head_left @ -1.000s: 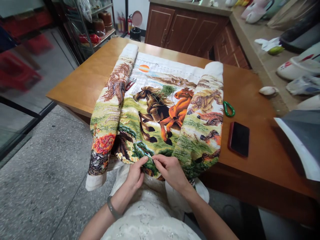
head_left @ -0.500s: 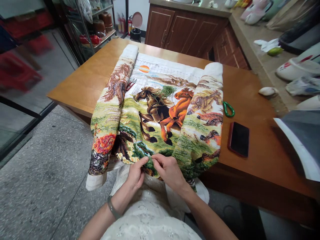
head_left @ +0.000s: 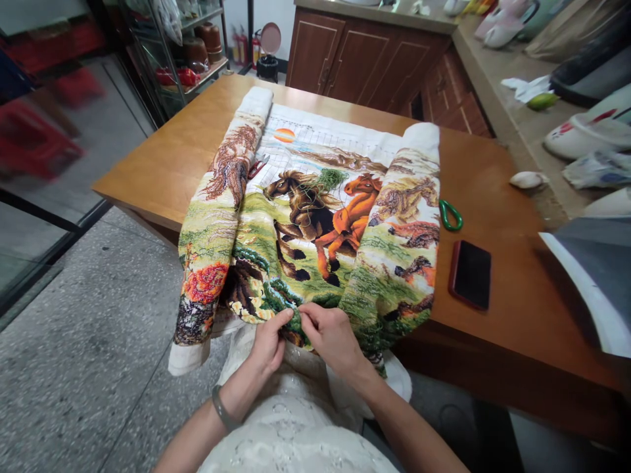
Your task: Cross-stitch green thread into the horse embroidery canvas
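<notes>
Head view, low middle of the frame: left hand (head_left: 269,343) and right hand (head_left: 334,338) close together, fingertips pinching the near edge of the horse picture cloth (head_left: 315,223). Cloth spread over the brown surface (head_left: 162,164), both sides rolled up, near end hanging off the edge. Right of the cloth: green clip (head_left: 450,214) and dark phone (head_left: 470,273). Red scissors (head_left: 257,167) on the cloth, upper left.

Even, bright indoor light is falling softly; the left edge is blurring and the corners are stretching.
</notes>
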`<state>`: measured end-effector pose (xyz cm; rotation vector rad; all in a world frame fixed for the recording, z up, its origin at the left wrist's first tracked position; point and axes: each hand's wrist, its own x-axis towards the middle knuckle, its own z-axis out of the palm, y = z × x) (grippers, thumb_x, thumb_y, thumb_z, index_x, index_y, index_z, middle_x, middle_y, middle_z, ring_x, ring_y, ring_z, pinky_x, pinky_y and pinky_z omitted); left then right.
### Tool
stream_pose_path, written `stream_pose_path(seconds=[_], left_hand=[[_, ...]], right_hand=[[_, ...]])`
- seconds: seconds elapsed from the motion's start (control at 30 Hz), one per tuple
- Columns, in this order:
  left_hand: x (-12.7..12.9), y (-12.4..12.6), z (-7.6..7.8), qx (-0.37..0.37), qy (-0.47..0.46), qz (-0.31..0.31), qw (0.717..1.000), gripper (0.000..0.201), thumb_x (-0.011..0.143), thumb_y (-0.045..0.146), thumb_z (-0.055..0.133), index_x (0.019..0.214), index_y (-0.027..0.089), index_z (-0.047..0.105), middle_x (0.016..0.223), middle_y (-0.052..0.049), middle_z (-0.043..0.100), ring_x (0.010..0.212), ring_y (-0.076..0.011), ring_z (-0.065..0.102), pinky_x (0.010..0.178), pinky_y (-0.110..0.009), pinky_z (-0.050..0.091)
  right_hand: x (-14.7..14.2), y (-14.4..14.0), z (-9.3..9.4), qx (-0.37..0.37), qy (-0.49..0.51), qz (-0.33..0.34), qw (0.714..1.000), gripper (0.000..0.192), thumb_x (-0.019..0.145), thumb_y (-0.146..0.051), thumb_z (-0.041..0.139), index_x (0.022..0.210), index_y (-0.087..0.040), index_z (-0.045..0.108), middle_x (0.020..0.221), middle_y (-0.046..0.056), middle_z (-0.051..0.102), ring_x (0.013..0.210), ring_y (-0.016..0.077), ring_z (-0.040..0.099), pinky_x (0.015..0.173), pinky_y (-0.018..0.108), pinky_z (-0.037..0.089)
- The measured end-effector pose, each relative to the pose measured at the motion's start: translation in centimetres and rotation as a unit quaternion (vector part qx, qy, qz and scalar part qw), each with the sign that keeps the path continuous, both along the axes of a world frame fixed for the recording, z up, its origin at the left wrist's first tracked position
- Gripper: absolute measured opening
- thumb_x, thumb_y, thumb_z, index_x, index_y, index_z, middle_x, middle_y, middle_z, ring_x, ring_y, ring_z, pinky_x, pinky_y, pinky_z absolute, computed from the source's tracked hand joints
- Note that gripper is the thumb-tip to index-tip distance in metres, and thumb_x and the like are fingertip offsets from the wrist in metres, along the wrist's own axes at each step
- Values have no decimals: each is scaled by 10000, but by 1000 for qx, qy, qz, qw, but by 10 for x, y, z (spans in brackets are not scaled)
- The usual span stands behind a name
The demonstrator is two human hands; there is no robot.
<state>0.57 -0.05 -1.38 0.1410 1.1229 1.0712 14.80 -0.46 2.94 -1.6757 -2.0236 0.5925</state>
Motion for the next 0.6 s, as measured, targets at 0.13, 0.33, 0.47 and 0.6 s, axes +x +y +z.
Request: stream_pose_path(seconds=[0.13,0.33,0.47,0.6], left_hand=[[0,0,3,-2,0,0,1000,229,678,255,879,875,276,763,988,-87,881,1185,-362,806,1186,-498,606],[4,0,8,-7,7,20,1000,248,678,240,881,886,266,750,1044,-99,884,1289,-380,781,1222,-514,590],[4,0,6,-1,18,15,1000,332,706,285,858,1025,266,772,1127,-107,881,1335,-374,768,1237,-523,573],[4,0,3,-1,19,11,1000,375,691,310,874,1051,276,773,1100,-103,877,1373,-380,751,1256,-528,560]], right_hand=[[-6,-3,-9,34,-51,-9,998,267,1041,-114,582,946,-169,825,742,66,803,614,206,742,624,287,406],[2,-5,-6,48,25,14,998,256,1070,-92,595,964,-178,812,777,35,781,624,178,709,644,265,457],[9,-3,-7,84,59,2,995,245,1056,-72,642,989,-189,847,875,55,762,764,195,733,716,256,520],[13,-1,-12,97,74,7,993,257,1046,-53,663,995,-202,865,861,44,718,776,194,713,713,251,519]])
